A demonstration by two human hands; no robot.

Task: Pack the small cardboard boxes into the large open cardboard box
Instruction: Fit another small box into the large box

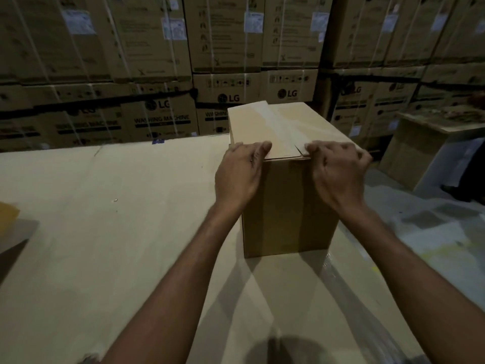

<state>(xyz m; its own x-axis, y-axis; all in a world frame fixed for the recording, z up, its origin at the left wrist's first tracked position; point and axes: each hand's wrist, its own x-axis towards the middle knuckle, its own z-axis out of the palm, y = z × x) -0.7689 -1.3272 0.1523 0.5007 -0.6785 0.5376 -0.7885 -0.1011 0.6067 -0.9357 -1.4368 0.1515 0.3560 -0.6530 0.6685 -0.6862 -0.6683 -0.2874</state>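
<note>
A tall plain cardboard box (286,206) stands upright on a wide cardboard-covered work surface (118,206). Its top flaps are folded down, with a strip of clear tape along the middle seam. My left hand (240,174) grips the near top edge on the left, thumb on the left flap. My right hand (338,172) has curled fingers pinching the near edge of the right flap, where a small corner is lifted. No small boxes are visible.
Stacks of large strapped appliance cartons (168,119) form a wall behind the surface. A lower cardboard box (417,151) stands at the right. Crinkled plastic sheeting (433,232) covers the floor on the right. A yellow-brown item (8,214) lies at the left edge.
</note>
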